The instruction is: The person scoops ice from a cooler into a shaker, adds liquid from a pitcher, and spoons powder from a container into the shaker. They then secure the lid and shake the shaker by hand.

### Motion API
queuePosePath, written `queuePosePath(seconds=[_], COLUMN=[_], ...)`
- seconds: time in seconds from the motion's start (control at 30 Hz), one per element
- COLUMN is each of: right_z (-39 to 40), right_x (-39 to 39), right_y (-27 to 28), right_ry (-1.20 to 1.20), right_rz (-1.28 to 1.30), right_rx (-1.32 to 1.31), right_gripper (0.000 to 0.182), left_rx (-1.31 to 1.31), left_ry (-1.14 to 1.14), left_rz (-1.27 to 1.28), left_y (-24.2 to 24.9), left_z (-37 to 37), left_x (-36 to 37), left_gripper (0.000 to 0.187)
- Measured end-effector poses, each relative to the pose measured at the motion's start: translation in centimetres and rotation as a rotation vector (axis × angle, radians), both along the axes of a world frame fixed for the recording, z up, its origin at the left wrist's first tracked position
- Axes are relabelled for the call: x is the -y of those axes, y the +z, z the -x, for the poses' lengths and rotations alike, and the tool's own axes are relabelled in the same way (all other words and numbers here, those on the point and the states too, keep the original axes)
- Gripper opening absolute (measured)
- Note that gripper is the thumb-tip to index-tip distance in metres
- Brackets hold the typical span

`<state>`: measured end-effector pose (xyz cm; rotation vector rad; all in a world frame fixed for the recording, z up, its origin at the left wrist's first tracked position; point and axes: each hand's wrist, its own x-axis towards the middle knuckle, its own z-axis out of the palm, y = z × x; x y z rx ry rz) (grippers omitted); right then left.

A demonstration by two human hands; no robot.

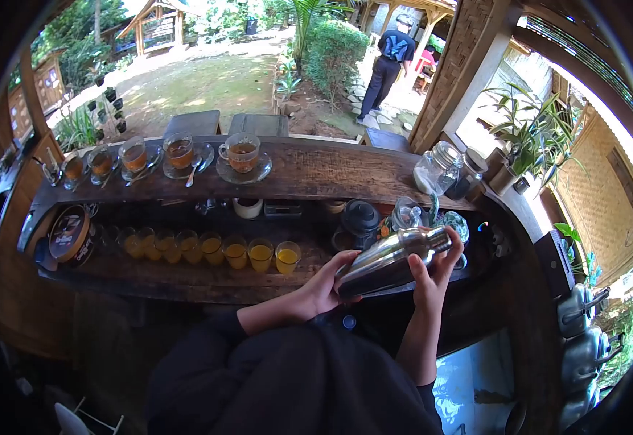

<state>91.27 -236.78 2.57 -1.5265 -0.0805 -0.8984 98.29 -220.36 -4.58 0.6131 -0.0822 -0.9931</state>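
Both hands hold a silver cocktail shaker, tilted with its capped end up and to the right. My left hand grips the wide base, its fingers partly hidden beneath. My right hand is wrapped around the cap end, thumb along the metal body. Just left of the shaker, a row of several glasses of orange drink stands on the lower wooden shelf. Behind the shaker are a dark-lidded jar and a clear glass jar, partly covered by it.
Several glass cups of tea on saucers line the upper wooden counter. Lidded glass jars and a potted plant stand at its right end. Metal kettles sit at far right. A person walks outside.
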Motion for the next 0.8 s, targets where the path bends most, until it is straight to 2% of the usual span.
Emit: queuePosePath(seconds=[0.07,0.1,0.2,0.27,0.43,0.47,0.5,0.57,0.67,0.8], right_z=[0.4,0.4,-0.2,-0.6,-1.6,-1.6,-1.5,-1.5,-1.4,-0.8], right_x=[0.1,-0.3,-1.8,-2.8,-2.3,-2.3,-2.3,-2.3,-2.3,-1.6], right_y=[0.6,1.2,1.4,1.1,-0.9,-1.1,-1.3,-1.7,-0.8,0.3], right_ry=[0.173,0.22,0.079,0.063,0.066,0.069,0.056,0.04,0.103,0.172], right_rz=[0.03,-0.01,-0.012,-0.08,0.01,0.01,0.044,0.07,0.076,0.159], right_rx=[-0.067,-0.058,-0.12,-0.11,0.022,0.024,0.097,0.192,0.219,0.05], right_gripper=[0.066,0.061,0.054,0.049,0.047,0.047,0.048,0.051,0.05,0.054], left_rx=[-0.223,-0.19,-0.254,-0.261,-0.278,-0.263,-0.248,-0.254,-0.244,-0.212], left_ry=[-0.17,-0.148,-0.266,-0.257,-0.18,-0.107,-0.033,-0.031,-0.032,-0.039], left_rz=[-0.04,-0.087,-0.061,-0.058,-0.06,-0.079,-0.097,-0.1,-0.123,-0.153], left_y=[-1.5,-1.4,-2.7,-2.7,-3.1,-3.0,-2.8,-2.1,-0.9,0.1], left_z=[-0.4,0.0,0.2,0.6,1.3,1.3,1.4,0.9,0.7,1.0], left_x=[0.2,0.4,1.0,1.1,0.7,0.6,0.5,0.3,0.0,-0.6], left_gripper=[0.039,0.04,0.04,0.038,0.036,0.035,0.035,0.033,0.031,0.03])
